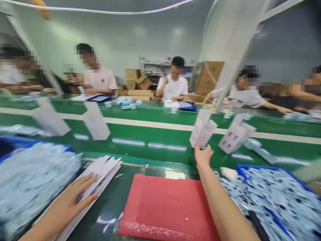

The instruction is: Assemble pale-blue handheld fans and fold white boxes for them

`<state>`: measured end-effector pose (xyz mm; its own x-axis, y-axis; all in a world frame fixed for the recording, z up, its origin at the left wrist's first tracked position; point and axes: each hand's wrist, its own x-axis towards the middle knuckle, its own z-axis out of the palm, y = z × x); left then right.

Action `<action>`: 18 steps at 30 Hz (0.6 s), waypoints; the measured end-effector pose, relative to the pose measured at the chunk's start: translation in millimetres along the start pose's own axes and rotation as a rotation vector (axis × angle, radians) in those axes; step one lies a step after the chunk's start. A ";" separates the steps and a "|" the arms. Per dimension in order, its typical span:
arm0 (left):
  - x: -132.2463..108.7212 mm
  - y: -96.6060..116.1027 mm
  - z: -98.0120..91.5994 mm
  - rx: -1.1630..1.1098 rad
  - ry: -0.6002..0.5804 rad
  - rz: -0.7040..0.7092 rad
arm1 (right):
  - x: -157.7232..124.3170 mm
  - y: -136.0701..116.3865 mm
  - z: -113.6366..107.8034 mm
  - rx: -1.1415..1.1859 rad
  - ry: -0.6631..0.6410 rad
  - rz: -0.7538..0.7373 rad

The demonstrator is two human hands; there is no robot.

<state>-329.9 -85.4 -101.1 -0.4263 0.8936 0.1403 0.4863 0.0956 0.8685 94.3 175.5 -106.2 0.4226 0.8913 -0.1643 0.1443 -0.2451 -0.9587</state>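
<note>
Dark green tabletop (107,206) lay beneath my forearms, with a red pad (168,207) in the middle. My left hand (77,194) rested on a stack of flat white cartons (104,170), fingers spread and gripping nothing that I could see. Beside the stack sat a blurred heap of pale blue pieces (37,180); to my right, a blue tray (265,168) overflowed with more of them.

Beyond, on the shiny green belt (150,134), my right hand (203,155) reached the foot of an unfolded carton (202,130), fingers half curled against its lower edge; whether they pinched it I could not tell. A second carton (232,137) stood just beside it, and two more white cartons (96,122) stood farther left. By my reckoning those four were shaped, while the flat stack was left to do; whether anything was inside them I couldn't see.

Across the belt, co-workers (175,83) bent over their own places, with cardboard boxes (212,77) behind.
</note>
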 end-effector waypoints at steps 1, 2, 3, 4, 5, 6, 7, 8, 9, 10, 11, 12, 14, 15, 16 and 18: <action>-8.1 -2.4 -9.0 0.100 -0.011 0.016 | -17.6 1.6 6.2 0.031 -0.086 0.005; -15.2 -2.9 -13.2 0.210 -0.035 0.080 | -38.9 4.2 12.9 0.067 -0.191 0.012; -21.8 -1.4 -12.5 0.318 -0.058 0.202 | -63.7 7.8 19.3 0.103 -0.308 0.019; -28.3 2.2 -7.3 0.416 -0.072 0.370 | -90.6 12.4 25.4 0.146 -0.441 0.038; -34.9 7.7 1.3 0.516 -0.098 0.543 | -117.7 17.5 31.2 0.182 -0.567 0.058; -41.5 14.8 11.8 0.605 -0.127 0.700 | -142.9 22.9 36.5 0.230 -0.708 0.100; -47.8 23.2 22.7 0.668 -0.153 0.828 | -164.6 28.1 40.9 0.363 -0.933 0.179; -53.2 32.2 32.7 0.702 -0.180 0.919 | -181.6 32.7 43.9 0.477 -1.053 0.202; -56.8 41.2 40.7 0.710 -0.205 0.967 | -193.6 36.3 44.7 0.556 -1.117 0.212; -57.9 49.9 46.4 0.699 -0.235 0.977 | -201.2 38.7 42.8 0.627 -1.150 0.204; -55.9 57.7 50.0 0.671 -0.262 0.960 | -205.3 39.8 38.4 0.663 -1.142 0.179; -50.6 64.5 51.9 0.637 -0.280 0.929 | -206.9 39.5 31.8 0.676 -1.134 0.154; -31.2 74.7 53.8 0.575 -0.248 0.855 | -207.4 35.6 15.7 0.668 -1.160 0.106; -18.7 78.6 55.3 0.544 -0.217 0.835 | -207.7 32.6 8.1 0.647 -1.188 0.077; -5.6 82.0 57.8 0.510 -0.196 0.823 | -208.4 29.4 1.7 0.620 -1.198 0.039; 18.4 88.9 66.5 0.430 -0.206 0.791 | -210.5 24.4 -5.8 0.567 -1.147 -0.044</action>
<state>-243.9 -31.3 -52.9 0.2744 0.8248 0.4944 0.8375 -0.4576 0.2986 14.1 -20.3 -93.6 -0.6234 0.7811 0.0363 -0.3810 -0.2629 -0.8864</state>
